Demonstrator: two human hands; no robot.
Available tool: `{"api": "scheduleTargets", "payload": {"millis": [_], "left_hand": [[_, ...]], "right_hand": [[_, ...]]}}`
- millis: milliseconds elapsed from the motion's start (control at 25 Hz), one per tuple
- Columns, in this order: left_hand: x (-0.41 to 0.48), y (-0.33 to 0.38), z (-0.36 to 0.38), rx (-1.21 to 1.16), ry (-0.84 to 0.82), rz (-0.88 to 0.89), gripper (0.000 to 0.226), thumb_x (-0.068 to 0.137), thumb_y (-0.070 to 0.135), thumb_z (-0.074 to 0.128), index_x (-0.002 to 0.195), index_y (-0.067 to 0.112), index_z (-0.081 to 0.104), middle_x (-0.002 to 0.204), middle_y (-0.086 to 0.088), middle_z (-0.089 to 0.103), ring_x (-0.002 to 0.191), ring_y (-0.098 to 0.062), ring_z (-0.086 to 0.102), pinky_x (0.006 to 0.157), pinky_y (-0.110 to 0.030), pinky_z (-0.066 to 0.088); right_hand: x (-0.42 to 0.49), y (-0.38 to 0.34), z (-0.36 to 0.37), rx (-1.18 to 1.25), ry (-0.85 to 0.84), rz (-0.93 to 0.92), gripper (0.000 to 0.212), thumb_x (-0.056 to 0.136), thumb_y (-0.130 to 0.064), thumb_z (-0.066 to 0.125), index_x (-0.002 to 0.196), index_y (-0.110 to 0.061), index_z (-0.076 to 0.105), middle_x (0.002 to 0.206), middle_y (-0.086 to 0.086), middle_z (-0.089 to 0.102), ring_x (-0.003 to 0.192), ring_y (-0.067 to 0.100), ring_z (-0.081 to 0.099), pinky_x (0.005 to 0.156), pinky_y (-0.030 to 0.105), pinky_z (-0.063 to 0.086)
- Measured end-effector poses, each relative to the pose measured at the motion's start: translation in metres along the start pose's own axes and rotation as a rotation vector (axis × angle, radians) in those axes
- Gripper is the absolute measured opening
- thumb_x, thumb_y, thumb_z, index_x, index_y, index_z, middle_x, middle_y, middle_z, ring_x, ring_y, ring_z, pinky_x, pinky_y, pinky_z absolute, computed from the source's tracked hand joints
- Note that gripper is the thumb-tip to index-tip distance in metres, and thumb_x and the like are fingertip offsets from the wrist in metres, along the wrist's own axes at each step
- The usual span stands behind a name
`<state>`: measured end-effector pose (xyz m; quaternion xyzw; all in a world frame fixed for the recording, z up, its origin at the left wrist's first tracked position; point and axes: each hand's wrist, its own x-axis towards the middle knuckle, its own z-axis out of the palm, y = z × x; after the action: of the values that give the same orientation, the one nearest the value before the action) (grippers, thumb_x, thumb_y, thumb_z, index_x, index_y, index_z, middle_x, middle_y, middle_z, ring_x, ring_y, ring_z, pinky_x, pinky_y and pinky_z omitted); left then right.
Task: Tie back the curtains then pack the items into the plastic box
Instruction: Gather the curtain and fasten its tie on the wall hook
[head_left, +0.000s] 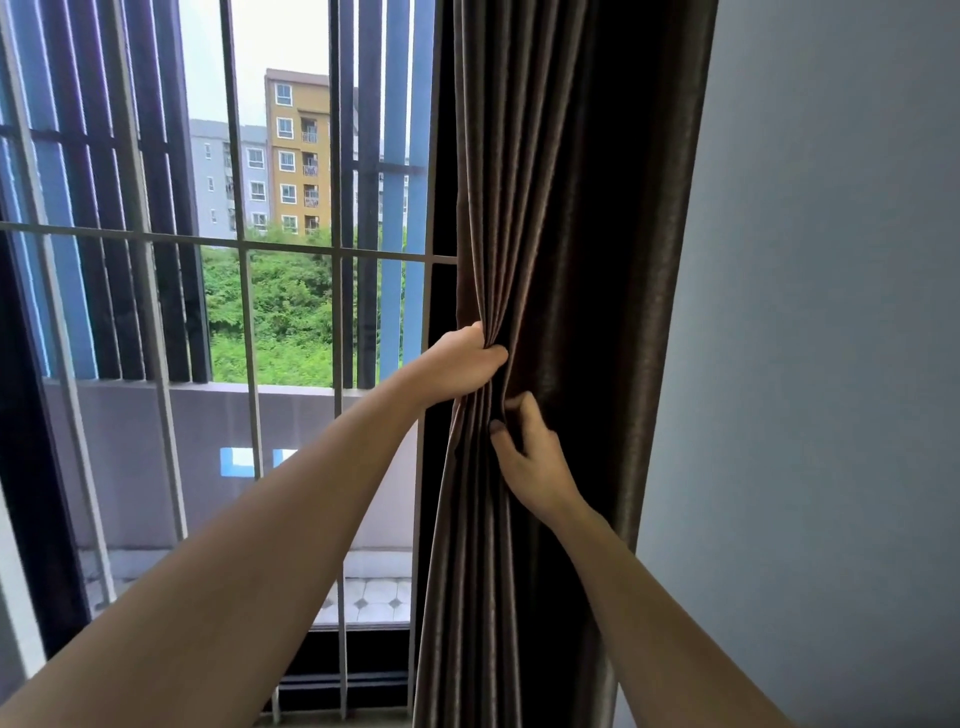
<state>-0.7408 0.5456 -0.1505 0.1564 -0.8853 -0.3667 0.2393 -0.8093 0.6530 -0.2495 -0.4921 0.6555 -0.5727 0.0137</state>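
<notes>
A dark brown curtain (561, 208) hangs in gathered folds at the right side of the window, against the wall. My left hand (462, 364) is closed around the curtain's left edge at mid height, bunching the folds. Just below it, my right hand (530, 457) rests on the fabric with fingers curled into the folds; thumb and fingertips press the cloth. No tie-back, plastic box or other items are in view.
A window with white metal bars (244, 249) fills the left and centre. Beyond it lie a balcony wall (156, 447), dark vertical slats, trees and apartment blocks. A plain grey wall (831, 364) stands to the right of the curtain.
</notes>
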Motion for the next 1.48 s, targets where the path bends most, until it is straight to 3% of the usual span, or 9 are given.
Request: {"api": "scheduleTargets", "payload": {"millis": [200,320,440,600,800,920,1120,1320,1480], "left_hand": [[0.003,-0.002,0.006,0.139,0.132,0.060,0.025,0.083,0.034,0.058,0.094,0.011,0.057,0.093,-0.009,0.063,0.079,-0.021,0.062,0.070,-0.032,0.052],[0.005,-0.006,0.007,0.158,0.172,0.056,0.022,0.088,0.025,0.052,0.092,0.004,0.054,0.088,-0.013,0.061,0.071,-0.024,0.059,0.063,-0.033,0.049],[0.000,-0.007,0.009,0.115,0.153,0.064,0.020,0.089,0.025,0.050,0.092,0.005,0.052,0.079,-0.008,0.057,0.065,-0.020,0.054,0.059,-0.031,0.045],[-0.011,-0.004,0.015,-0.053,0.148,0.103,0.024,0.089,0.023,0.047,0.113,0.021,0.052,0.089,0.001,0.063,0.077,-0.013,0.059,0.063,-0.022,0.043],[-0.009,-0.005,0.018,-0.152,0.101,0.107,0.050,0.089,0.017,0.046,0.137,0.027,0.036,0.112,0.003,0.061,0.102,-0.014,0.058,0.083,-0.025,0.044],[-0.004,-0.006,0.015,-0.144,0.076,0.090,0.056,0.090,0.014,0.041,0.143,0.025,0.025,0.117,0.000,0.058,0.099,-0.013,0.058,0.074,-0.019,0.045],[0.001,-0.005,0.015,-0.123,0.044,0.069,0.054,0.091,0.016,0.042,0.141,0.022,0.024,0.118,-0.003,0.056,0.102,-0.018,0.058,0.079,-0.025,0.047],[-0.004,0.000,0.026,-0.053,0.130,0.056,0.056,0.073,0.036,0.065,0.120,0.020,0.039,0.100,-0.001,0.062,0.089,-0.018,0.061,0.079,-0.033,0.053],[-0.007,0.002,0.028,-0.024,0.227,0.040,0.045,0.077,0.012,0.063,0.117,0.016,0.044,0.098,-0.004,0.062,0.086,-0.020,0.062,0.070,-0.029,0.052]], "right_hand": [[-0.008,-0.002,-0.007,-0.122,-0.148,-0.027,0.025,0.094,-0.018,0.049,0.119,-0.020,0.049,0.102,-0.006,0.063,0.088,0.000,0.058,0.084,0.029,0.048],[-0.006,-0.002,-0.027,-0.503,0.448,-0.225,0.050,0.083,-0.020,0.062,0.131,-0.020,0.046,0.147,-0.001,0.038,0.137,0.011,0.030,0.118,0.040,0.012],[0.004,-0.020,-0.065,-0.268,0.787,-0.067,0.079,0.078,-0.020,0.070,0.143,-0.019,0.025,0.152,0.002,0.022,0.138,0.017,0.027,0.117,0.039,0.016],[0.029,-0.017,-0.086,-0.161,0.301,0.094,0.075,0.080,-0.002,0.062,0.142,-0.024,0.027,0.118,-0.004,0.051,0.110,0.020,0.054,0.089,0.026,0.040],[0.020,0.000,-0.044,-0.156,-0.080,0.001,0.068,0.084,0.008,0.044,0.131,-0.039,0.030,0.117,-0.011,0.052,0.109,0.008,0.051,0.100,0.027,0.043],[0.009,0.012,-0.023,-0.144,-0.199,-0.025,0.072,0.084,0.013,0.038,0.132,-0.041,0.025,0.123,-0.012,0.049,0.113,0.001,0.046,0.103,0.015,0.037],[0.009,0.022,-0.014,-0.122,-0.280,-0.029,0.082,0.081,0.013,0.038,0.127,-0.052,0.014,0.129,-0.012,0.043,0.115,-0.008,0.042,0.093,-0.002,0.030],[-0.002,0.027,0.005,0.020,-0.372,-0.053,0.090,0.070,-0.007,0.048,0.143,-0.035,0.004,0.148,-0.008,0.027,0.138,0.008,0.026,0.116,0.029,0.025],[-0.005,0.037,0.011,0.319,-0.200,0.035,0.078,0.085,-0.055,0.049,0.148,-0.024,0.013,0.151,-0.005,0.028,0.132,-0.001,0.036,0.105,0.015,0.036]]}}
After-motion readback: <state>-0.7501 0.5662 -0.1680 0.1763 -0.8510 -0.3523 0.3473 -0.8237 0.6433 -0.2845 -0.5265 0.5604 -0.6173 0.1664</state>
